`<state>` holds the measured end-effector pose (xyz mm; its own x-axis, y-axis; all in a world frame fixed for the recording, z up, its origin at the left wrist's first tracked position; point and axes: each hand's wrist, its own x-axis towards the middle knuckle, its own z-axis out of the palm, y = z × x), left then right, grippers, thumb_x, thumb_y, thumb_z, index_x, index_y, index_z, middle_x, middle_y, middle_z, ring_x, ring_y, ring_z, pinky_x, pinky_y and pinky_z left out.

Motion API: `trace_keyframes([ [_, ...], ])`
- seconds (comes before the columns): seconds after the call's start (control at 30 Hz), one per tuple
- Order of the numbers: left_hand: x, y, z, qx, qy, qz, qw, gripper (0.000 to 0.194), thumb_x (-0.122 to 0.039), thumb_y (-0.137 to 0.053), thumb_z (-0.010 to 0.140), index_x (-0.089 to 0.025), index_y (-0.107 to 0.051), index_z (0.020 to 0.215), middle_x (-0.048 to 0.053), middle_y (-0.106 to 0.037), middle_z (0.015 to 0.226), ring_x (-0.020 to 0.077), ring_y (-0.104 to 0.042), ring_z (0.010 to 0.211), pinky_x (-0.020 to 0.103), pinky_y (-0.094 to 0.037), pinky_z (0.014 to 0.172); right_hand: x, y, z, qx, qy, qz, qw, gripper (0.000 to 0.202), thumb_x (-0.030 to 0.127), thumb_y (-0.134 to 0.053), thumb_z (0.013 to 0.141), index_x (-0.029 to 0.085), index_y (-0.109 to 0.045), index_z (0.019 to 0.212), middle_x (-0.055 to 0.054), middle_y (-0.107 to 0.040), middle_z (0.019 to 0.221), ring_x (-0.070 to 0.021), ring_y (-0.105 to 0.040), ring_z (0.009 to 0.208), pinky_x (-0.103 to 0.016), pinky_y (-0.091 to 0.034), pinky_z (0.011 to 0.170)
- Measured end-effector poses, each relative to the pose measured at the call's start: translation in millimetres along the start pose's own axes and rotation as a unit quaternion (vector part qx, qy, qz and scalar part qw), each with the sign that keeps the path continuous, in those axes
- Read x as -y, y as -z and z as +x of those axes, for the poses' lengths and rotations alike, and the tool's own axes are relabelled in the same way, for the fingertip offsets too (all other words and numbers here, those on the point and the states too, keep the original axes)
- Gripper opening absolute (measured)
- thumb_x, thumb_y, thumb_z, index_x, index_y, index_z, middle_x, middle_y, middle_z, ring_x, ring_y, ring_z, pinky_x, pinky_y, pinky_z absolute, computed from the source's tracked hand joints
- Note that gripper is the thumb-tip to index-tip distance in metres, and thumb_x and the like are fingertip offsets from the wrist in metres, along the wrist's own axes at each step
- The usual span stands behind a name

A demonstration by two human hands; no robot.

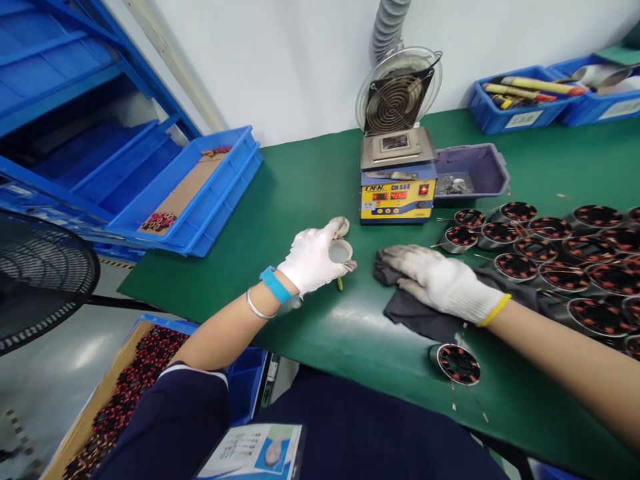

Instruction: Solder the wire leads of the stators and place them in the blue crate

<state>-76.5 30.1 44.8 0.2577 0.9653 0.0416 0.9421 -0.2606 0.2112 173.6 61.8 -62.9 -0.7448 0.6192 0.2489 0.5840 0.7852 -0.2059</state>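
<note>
My left hand (315,259), in a white glove, has its thumb and fingers curved round a small round pale cup (341,251) on the green table. A second small round pale piece (339,227) shows at its fingertips, partly covered by them. Under that hand the tip of a yellow-green stick (340,284) sticks out. Gloved too, my right hand (435,277) lies palm down with fingers stretched over a crumpled black cloth (417,317). Nearer my body, one metal ring with copper-wound coils (457,365) stands by itself, its wire ends hanging toward the table edge.
Behind my hands stands a solder pot (399,193) with a fan and duct, beside a purple-grey tray (495,173). Several wound metal rings (565,275) crowd the right side. Blue bins (525,119) sit at the back right; a blue crate (220,207) and black fan (45,280) are left.
</note>
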Motion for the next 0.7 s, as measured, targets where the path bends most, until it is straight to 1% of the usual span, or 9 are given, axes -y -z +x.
trace_keyframes([
  [0.07,1.2,-0.4,0.9,0.000,-0.005,0.003,1.000,0.072,-0.046,-0.069,0.072,-0.021,-0.045,0.135,0.006,-0.068,0.112,0.0274,-0.065,0.096,0.036,-0.049,0.086,-7.6,-2.8,6.4,-0.020,-0.061,-0.017,0.998,0.051,0.034,-0.040,0.092,0.011,-0.053,0.136,-0.015,-0.053,0.138,-0.0293,-0.051,0.128,-0.048,-0.043,0.106],
  [0.13,1.5,-1.0,2.3,0.000,-0.008,0.003,1.000,0.072,-0.046,-0.069,0.072,-0.021,-0.045,0.135,0.005,-0.068,0.112,0.0271,-0.065,0.096,0.036,-0.049,0.086,-9.2,-6.7,18.9,-0.027,-0.093,-0.025,0.995,0.054,0.036,-0.039,0.092,0.007,-0.052,0.136,-0.020,-0.052,0.139,-0.0335,-0.050,0.127,-0.053,-0.042,0.105],
  [0.2,0.7,-1.7,3.7,0.001,-0.009,0.003,1.000,0.073,-0.045,-0.069,0.073,-0.020,-0.044,0.137,0.006,-0.068,0.114,0.0271,-0.065,0.098,0.036,-0.048,0.088,-4.3,-9.2,28.6,-0.022,-0.080,-0.019,0.996,0.054,0.035,-0.041,0.091,0.007,-0.051,0.137,-0.020,-0.050,0.140,-0.0336,-0.049,0.128,-0.053,-0.041,0.107],
  [0.27,-0.8,-2.2,5.0,0.003,-0.012,0.003,1.000,0.075,-0.045,-0.069,0.073,-0.018,-0.043,0.138,0.007,-0.067,0.116,0.0276,-0.064,0.100,0.036,-0.048,0.090,3.9,-8.9,30.4,-0.009,-0.048,-0.010,0.999,0.053,0.034,-0.045,0.090,0.012,-0.052,0.138,-0.014,-0.052,0.141,-0.0299,-0.049,0.129,-0.048,-0.041,0.109],
  [0.37,-3.2,-2.9,6.4,0.010,-0.018,0.008,1.000,0.077,-0.045,-0.070,0.073,-0.016,-0.042,0.139,0.009,-0.066,0.118,0.0284,-0.064,0.102,0.037,-0.047,0.091,14.1,-2.5,22.3,0.022,-0.023,0.025,0.999,0.055,0.032,-0.050,0.085,0.016,-0.052,0.138,-0.009,-0.053,0.141,-0.0276,-0.049,0.130,-0.044,-0.043,0.110],
  [0.47,-5.5,-4.0,8.0,0.013,-0.023,0.010,1.000,0.077,-0.044,-0.070,0.073,-0.016,-0.042,0.140,0.008,-0.067,0.116,0.0285,-0.064,0.103,0.037,-0.047,0.092,18.0,12.7,14.3,0.033,-0.113,0.086,0.989,0.065,0.040,-0.053,0.083,0.017,-0.045,0.143,-0.010,-0.054,0.140,-0.0299,-0.055,0.125,-0.045,-0.049,0.103],
  [0.53,-7.6,-5.4,9.7,0.015,-0.029,0.004,0.999,0.078,-0.044,-0.070,0.073,-0.016,-0.041,0.140,0.008,-0.067,0.118,0.0283,-0.063,0.105,0.038,-0.047,0.093,18.1,26.8,8.9,0.004,-0.175,0.121,0.977,0.067,0.046,-0.050,0.086,0.018,-0.040,0.146,-0.010,-0.053,0.141,-0.0299,-0.056,0.123,-0.044,-0.051,0.101],
  [0.63,-14.3,-9.5,13.3,0.014,-0.057,0.003,0.998,0.082,-0.046,-0.072,0.072,-0.015,-0.040,0.142,0.010,-0.065,0.122,0.0290,-0.061,0.109,0.039,-0.048,0.094,15.8,44.7,-6.4,-0.034,-0.201,0.114,0.972,0.056,0.047,-0.043,0.090,0.022,-0.048,0.140,-0.007,-0.055,0.139,-0.0302,-0.056,0.124,-0.045,-0.051,0.102],
  [0.7,-22.6,-13.5,16.5,0.009,-0.082,0.009,0.997,0.084,-0.047,-0.073,0.071,-0.014,-0.041,0.142,0.011,-0.065,0.121,0.0301,-0.061,0.109,0.041,-0.049,0.093,13.2,47.6,-20.4,-0.019,-0.196,0.085,0.977,0.049,0.047,-0.043,0.090,0.025,-0.057,0.131,-0.005,-0.060,0.132,-0.0300,-0.060,0.117,-0.046,-0.053,0.098],
])
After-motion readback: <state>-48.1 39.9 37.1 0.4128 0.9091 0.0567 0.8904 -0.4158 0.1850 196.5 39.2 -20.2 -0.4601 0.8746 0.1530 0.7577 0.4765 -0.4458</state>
